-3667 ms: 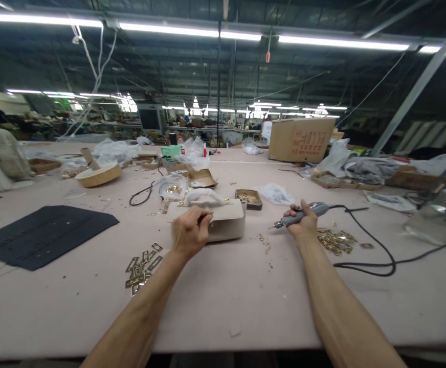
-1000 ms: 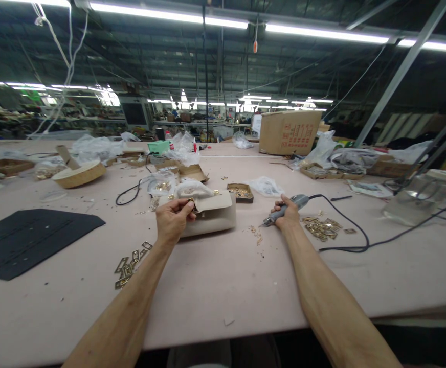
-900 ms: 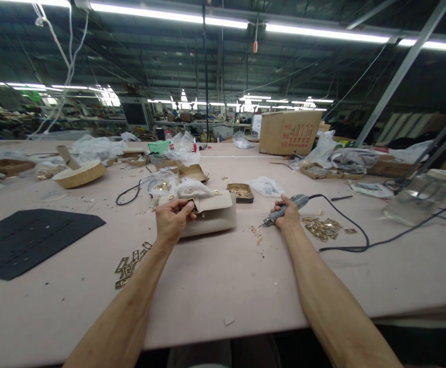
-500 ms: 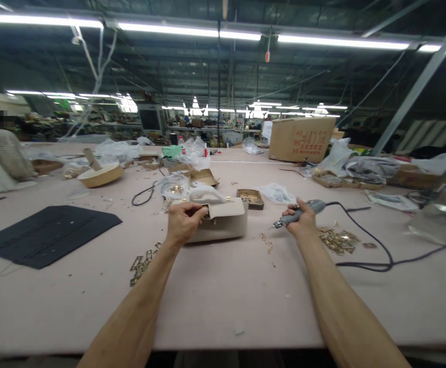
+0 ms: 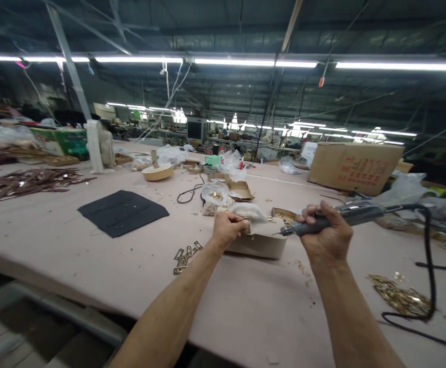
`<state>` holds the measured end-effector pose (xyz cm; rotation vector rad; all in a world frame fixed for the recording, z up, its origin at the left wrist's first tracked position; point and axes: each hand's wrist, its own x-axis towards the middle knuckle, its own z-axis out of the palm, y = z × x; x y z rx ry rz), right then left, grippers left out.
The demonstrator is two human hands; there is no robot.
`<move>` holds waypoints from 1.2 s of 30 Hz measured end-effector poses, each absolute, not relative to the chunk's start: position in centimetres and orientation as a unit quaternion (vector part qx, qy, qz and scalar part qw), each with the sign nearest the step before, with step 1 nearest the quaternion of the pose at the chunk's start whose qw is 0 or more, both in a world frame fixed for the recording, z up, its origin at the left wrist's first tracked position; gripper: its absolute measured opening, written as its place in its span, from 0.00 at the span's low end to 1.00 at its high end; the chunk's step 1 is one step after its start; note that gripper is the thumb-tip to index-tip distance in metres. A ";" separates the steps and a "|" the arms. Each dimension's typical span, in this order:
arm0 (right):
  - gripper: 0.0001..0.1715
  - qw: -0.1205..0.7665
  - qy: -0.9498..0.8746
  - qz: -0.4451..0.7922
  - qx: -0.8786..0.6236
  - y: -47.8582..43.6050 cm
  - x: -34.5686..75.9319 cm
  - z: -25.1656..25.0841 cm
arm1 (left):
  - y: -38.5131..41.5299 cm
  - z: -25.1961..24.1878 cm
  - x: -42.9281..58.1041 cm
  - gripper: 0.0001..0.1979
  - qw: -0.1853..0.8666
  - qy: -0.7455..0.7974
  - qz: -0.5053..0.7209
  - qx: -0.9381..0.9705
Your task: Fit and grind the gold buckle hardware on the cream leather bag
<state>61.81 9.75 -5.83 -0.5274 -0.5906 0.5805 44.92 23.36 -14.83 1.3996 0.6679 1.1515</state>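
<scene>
A cream handbag (image 5: 259, 247) stands on the table in front of me. My left hand (image 5: 227, 228) pinches a small rectangular metal plate (image 5: 247, 225) against the bag's flap. In my right hand (image 5: 327, 232) is a grey electric screwdriver (image 5: 355, 213), its tip pointing left toward the flap and the plate. Whether the tip touches anything I cannot tell. Similar metal plates (image 5: 184, 259) lie loose to the left of the bag. Tiny gold screws (image 5: 303, 271) are scattered on the table at its right.
The screwdriver's black cord (image 5: 431, 260) loops down at the right, beside a pile of gold metal pieces (image 5: 401, 295). Behind the bag are a small box of gold parts (image 5: 282, 213) and a plastic bag (image 5: 215, 197). A black sheet (image 5: 123, 212) lies left; a large carton (image 5: 355, 166) stands back right.
My right hand has raised the screwdriver and brought it left, close to the bag's flap. My left hand stays at the flap, where the plate now shows. The view has turned left.
</scene>
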 end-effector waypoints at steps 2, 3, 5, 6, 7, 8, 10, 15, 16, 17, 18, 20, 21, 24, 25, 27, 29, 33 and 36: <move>0.19 0.881 -0.313 0.245 -0.256 10.5 59.1 -5.0 | 23.4 -14.9 44.9 0.12 0.567 0.282 0.491 0.598; 0.19 0.880 -0.328 0.227 -0.257 10.8 57.9 -4.8 | 23.4 -14.9 44.8 0.12 0.567 0.281 0.492 0.598; 0.18 0.875 -0.359 0.197 -0.258 11.4 56.1 -4.8 | 23.4 -14.9 44.7 0.12 0.566 0.279 0.492 0.600; 0.18 0.871 -0.375 0.185 -0.258 11.7 55.4 -4.9 | 23.4 -14.9 44.7 0.12 0.565 0.280 0.491 0.601; 0.18 0.867 -0.390 0.175 -0.257 11.9 54.9 -5.0 | 23.4 -14.8 44.6 0.12 0.562 0.283 0.489 0.603; 0.17 0.863 -0.403 0.165 -0.256 12.2 54.5 -5.2 | 23.4 -14.9 44.6 0.12 0.559 0.287 0.488 0.605; 0.17 0.858 -0.421 0.146 -0.254 12.5 54.0 -5.6 | 23.4 -14.9 44.6 0.12 0.555 0.291 0.485 0.611; 0.13 0.860 -0.429 0.116 -0.249 13.0 53.5 -6.0 | 23.5 -15.0 44.6 0.11 0.561 0.286 0.489 0.604; 0.13 0.861 -0.428 0.115 -0.250 13.1 53.5 -6.1 | 23.5 -15.0 44.6 0.11 0.562 0.287 0.490 0.601; 0.13 0.861 -0.427 0.113 -0.251 13.2 53.4 -6.1 | 23.4 -14.9 44.6 0.11 0.563 0.289 0.490 0.600; 0.13 0.861 -0.427 0.112 -0.253 13.2 53.4 -6.1 | 23.4 -14.9 44.6 0.11 0.564 0.290 0.489 0.598; 0.14 0.859 -0.429 0.109 -0.257 13.3 53.4 -6.2 | 23.3 -14.7 44.6 0.11 0.568 0.290 0.489 0.595; 0.14 0.858 -0.431 0.109 -0.258 13.3 53.3 -6.3 | 23.3 -14.7 44.6 0.11 0.570 0.288 0.490 0.594; 0.15 0.854 -0.434 0.107 -0.264 13.5 53.2 -6.5 | 23.3 -14.6 44.6 0.12 0.571 0.283 0.491 0.594; 0.15 0.854 -0.434 0.106 -0.266 13.5 53.2 -6.6 | 23.2 -14.5 44.5 0.12 0.570 0.283 0.492 0.594; 0.15 0.853 -0.434 0.105 -0.271 13.6 53.2 -6.9 | 23.2 -14.5 44.5 0.12 0.569 0.286 0.493 0.593; 0.15 0.853 -0.437 0.105 -0.267 13.7 53.1 -7.0 | 23.2 -14.5 44.5 0.13 0.566 0.289 0.494 0.593; 0.15 0.850 -0.446 0.094 -0.264 13.9 53.0 -7.3 | 23.1 -14.4 44.5 0.13 0.560 0.295 0.494 0.597; 0.16 0.841 -0.460 0.068 -0.277 13.9 52.8 -7.6 | 23.1 -14.2 44.4 0.12 0.559 0.301 0.490 0.597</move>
